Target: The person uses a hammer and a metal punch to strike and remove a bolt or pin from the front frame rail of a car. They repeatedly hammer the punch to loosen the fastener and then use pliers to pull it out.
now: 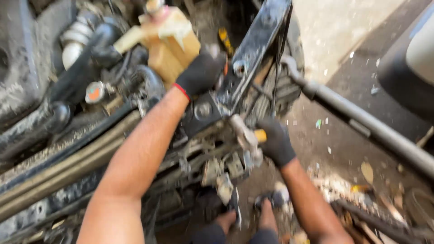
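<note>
Here, black bracket upright, leaning right, under left hand.

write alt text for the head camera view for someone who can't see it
Two hands in black gloves work at a car's open engine bay: the left hand grips a black metal bracket, the right hand holds a tool with a yellow handle. A yellowish fluid tank sits behind, with debris on the floor.
</note>
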